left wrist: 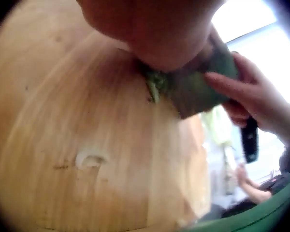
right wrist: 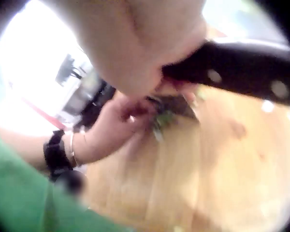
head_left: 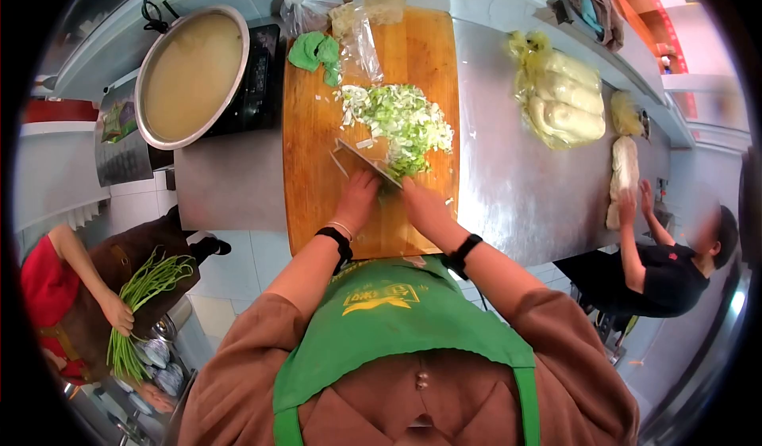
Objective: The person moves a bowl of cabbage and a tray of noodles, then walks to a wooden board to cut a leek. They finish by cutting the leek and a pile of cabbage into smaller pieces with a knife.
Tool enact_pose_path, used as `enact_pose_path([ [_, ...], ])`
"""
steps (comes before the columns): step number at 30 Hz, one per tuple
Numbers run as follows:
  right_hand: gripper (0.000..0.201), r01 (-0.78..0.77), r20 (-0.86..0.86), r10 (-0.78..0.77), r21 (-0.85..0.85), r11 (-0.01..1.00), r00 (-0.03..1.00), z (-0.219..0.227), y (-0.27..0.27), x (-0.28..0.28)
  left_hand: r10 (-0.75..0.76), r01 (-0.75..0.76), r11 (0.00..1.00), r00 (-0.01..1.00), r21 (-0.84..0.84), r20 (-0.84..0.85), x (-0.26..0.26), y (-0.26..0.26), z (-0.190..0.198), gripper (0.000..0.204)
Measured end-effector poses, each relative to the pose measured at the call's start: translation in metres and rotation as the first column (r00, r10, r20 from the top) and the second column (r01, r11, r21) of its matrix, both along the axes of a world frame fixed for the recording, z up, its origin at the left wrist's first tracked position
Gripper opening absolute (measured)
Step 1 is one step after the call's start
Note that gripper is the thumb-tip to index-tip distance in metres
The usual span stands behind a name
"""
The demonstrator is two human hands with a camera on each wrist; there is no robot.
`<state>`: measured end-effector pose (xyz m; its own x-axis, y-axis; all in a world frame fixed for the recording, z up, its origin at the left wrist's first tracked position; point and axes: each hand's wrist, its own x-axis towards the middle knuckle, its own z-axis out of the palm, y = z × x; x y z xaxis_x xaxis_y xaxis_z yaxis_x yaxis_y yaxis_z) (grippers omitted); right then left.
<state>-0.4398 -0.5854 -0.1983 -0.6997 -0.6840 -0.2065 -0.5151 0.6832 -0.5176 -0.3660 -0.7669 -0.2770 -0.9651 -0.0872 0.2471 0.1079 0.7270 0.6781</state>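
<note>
On the wooden cutting board [head_left: 317,208], my right hand [head_left: 426,209] grips the black handle [right wrist: 232,72] of a cleaver. The cleaver's broad blade [left wrist: 198,92] stands on edge, slanting across the board in the head view. My left hand [head_left: 359,200] is close beside the blade, fingers curled over green onion [left wrist: 156,86]; most of that onion is hidden under the hand. Just beyond the blade spreads a pile of chopped green onion [head_left: 405,121], white and green. One white slice [left wrist: 91,158] lies apart on the board in the left wrist view.
A large pot [head_left: 194,77] of cloudy liquid stands on a cooker at left. A green cloth [head_left: 314,51] and clear plastic bags [head_left: 311,5] lie at the board's far end. Bagged dough-like rolls [head_left: 563,101] sit right. One person holds green stalks [head_left: 147,291]; another works at right.
</note>
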Motion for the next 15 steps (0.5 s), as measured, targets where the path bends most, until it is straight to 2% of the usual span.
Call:
enact_pose_path([
  [1,0.014,-0.001,-0.004,0.001,-0.077,0.997,1.0,-0.006,-0.008,-0.006,-0.006,0.006,1.0,1.0,-0.006,0.007,0.0,0.0,0.0,0.022],
  [5,0.013,-0.013,0.028,0.015,-0.069,0.998,1.0,0.005,-0.028,-0.03,-0.065,0.067,0.997,0.994,-0.023,0.085,0.002,-0.011,0.003,0.022],
  [7,0.017,0.098,0.014,-0.097,-0.211,0.973,0.995,0.02,-0.015,-0.026,0.013,-0.015,0.996,1.0,0.092,0.022,0.013,-0.016,0.003,0.021],
  [8,0.017,0.095,0.013,-0.094,-0.21,0.973,0.995,0.023,-0.006,-0.023,0.016,-0.017,0.996,1.0,0.093,0.021,0.021,-0.021,0.004,0.021],
  [10,0.017,0.065,0.089,-0.061,-0.041,0.997,0.994,0.029,0.014,-0.014,0.265,-0.266,0.964,0.962,0.009,0.062,0.032,-0.041,0.007,0.015],
  [11,0.017,0.063,0.087,-0.059,-0.043,0.997,0.994,0.029,0.025,-0.008,0.267,-0.268,0.963,0.962,0.007,0.058,0.034,-0.053,0.006,0.015],
  [13,0.018,-0.147,0.153,0.157,-0.073,0.986,0.976,0.02,0.049,0.0,0.46,-0.463,0.887,0.882,0.0,0.101,0.036,-0.07,0.002,0.015],
  [14,0.018,-0.154,0.151,0.163,-0.074,0.985,0.975,0.018,0.058,-0.003,0.466,-0.468,0.884,0.879,-0.001,0.098,0.029,-0.075,0.008,0.015],
  [15,0.018,-0.248,0.196,0.246,-0.017,0.969,0.949,0.017,0.067,-0.006,0.398,-0.396,0.917,0.915,-0.035,0.065,0.02,-0.08,0.016,0.014],
])
